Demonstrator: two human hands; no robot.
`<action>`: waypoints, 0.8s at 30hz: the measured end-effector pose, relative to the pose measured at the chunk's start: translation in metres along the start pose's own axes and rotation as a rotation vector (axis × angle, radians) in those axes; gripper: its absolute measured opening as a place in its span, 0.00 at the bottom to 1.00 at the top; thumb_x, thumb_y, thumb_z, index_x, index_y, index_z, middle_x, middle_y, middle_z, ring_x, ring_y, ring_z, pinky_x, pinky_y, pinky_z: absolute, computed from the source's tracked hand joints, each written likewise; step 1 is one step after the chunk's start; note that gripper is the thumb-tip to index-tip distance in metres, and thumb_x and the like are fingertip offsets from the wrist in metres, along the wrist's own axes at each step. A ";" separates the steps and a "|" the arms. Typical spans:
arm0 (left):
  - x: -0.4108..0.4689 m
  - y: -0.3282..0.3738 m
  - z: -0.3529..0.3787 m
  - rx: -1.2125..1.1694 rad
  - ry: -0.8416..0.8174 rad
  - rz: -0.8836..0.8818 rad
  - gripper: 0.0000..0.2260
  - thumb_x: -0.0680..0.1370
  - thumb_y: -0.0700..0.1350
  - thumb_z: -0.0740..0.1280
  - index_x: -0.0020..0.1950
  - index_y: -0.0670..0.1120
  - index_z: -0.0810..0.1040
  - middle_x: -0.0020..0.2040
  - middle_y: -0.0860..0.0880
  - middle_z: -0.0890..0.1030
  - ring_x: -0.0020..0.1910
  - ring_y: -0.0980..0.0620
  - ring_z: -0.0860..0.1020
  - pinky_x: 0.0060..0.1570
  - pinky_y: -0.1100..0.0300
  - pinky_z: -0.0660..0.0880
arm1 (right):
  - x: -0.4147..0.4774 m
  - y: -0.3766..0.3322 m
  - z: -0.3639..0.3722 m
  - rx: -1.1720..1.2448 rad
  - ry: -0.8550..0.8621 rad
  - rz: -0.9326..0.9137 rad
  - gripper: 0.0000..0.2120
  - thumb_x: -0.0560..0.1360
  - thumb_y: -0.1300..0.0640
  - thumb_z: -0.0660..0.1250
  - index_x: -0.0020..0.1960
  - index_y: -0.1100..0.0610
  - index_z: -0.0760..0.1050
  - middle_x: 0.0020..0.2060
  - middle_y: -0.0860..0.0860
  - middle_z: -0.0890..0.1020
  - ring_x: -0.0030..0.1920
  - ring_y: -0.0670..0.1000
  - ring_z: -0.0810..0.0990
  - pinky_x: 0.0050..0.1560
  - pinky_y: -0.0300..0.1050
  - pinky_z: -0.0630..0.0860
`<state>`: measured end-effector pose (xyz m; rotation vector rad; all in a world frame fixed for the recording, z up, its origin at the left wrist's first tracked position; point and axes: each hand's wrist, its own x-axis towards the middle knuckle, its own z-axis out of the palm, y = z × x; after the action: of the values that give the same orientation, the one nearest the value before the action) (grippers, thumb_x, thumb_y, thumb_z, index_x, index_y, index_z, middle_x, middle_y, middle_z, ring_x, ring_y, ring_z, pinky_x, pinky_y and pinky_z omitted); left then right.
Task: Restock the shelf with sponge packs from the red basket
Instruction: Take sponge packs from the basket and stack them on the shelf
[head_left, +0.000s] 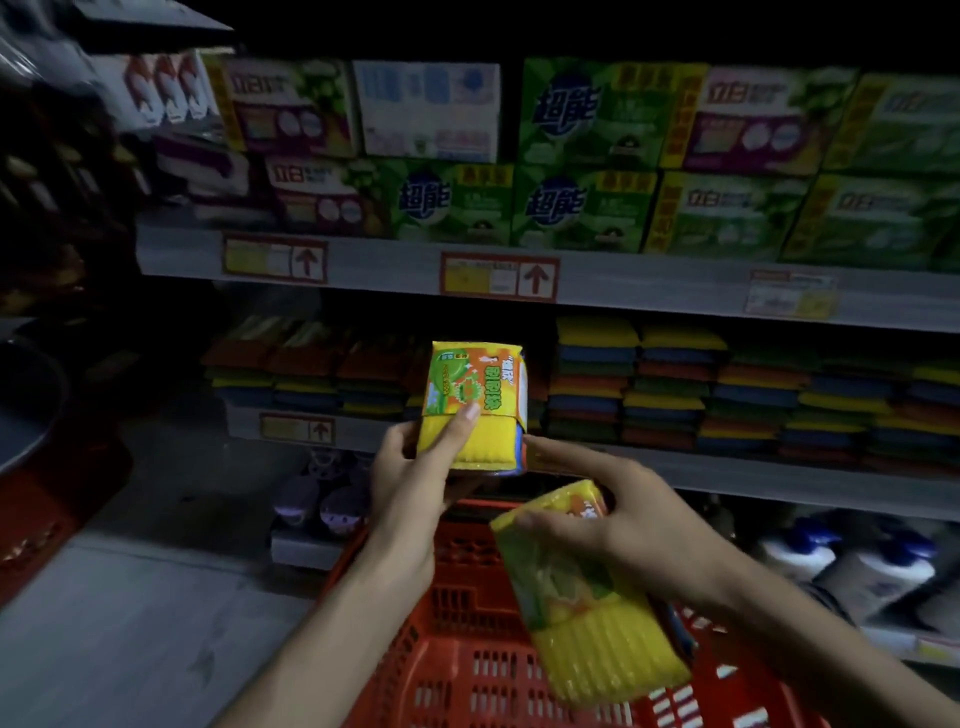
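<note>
My left hand (415, 467) grips an upright yellow sponge pack (475, 410) with an orange-green label, held in front of the sponge shelf (727, 467). My right hand (597, 519) holds a second yellow sponge pack (587, 608), tilted, above the red basket (457, 649); its forefinger reaches up to the first pack's lower right corner. Stacks of coloured sponges (675, 395) fill the shelf behind, lower on the left (306, 374). The basket's inside is mostly hidden by my arms and the pack.
Green and white boxes (587, 156) fill the upper shelf above price tags (498, 278). White bottles (857, 566) stand on the bottom shelf at right, purple items (322, 499) at left. A dark pan (26, 405) and a red crate (47, 509) sit far left on the grey floor.
</note>
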<state>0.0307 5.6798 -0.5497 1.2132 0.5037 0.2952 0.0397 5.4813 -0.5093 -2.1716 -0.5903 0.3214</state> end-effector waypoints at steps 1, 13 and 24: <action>0.002 0.002 0.002 -0.005 0.008 0.012 0.23 0.69 0.55 0.80 0.58 0.47 0.80 0.49 0.48 0.88 0.49 0.48 0.87 0.57 0.42 0.82 | 0.003 -0.001 0.003 0.057 -0.010 -0.004 0.35 0.69 0.34 0.76 0.74 0.29 0.66 0.67 0.33 0.76 0.59 0.34 0.81 0.61 0.41 0.80; 0.033 0.012 0.021 -0.275 -0.055 -0.092 0.16 0.85 0.46 0.57 0.65 0.44 0.81 0.57 0.42 0.85 0.58 0.44 0.83 0.57 0.44 0.81 | 0.037 0.007 0.005 0.500 0.070 0.004 0.35 0.72 0.48 0.77 0.74 0.32 0.67 0.59 0.28 0.77 0.57 0.30 0.80 0.51 0.34 0.80; 0.052 -0.011 0.036 -0.198 -0.029 -0.060 0.22 0.78 0.31 0.70 0.72 0.42 0.75 0.61 0.37 0.82 0.53 0.43 0.86 0.52 0.55 0.84 | 0.056 0.013 -0.005 0.524 0.132 0.124 0.35 0.74 0.55 0.75 0.76 0.42 0.65 0.39 0.27 0.82 0.44 0.38 0.86 0.38 0.30 0.78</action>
<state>0.0938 5.6716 -0.5614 1.0076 0.4731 0.2693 0.0936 5.4997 -0.5178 -1.7072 -0.2581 0.3502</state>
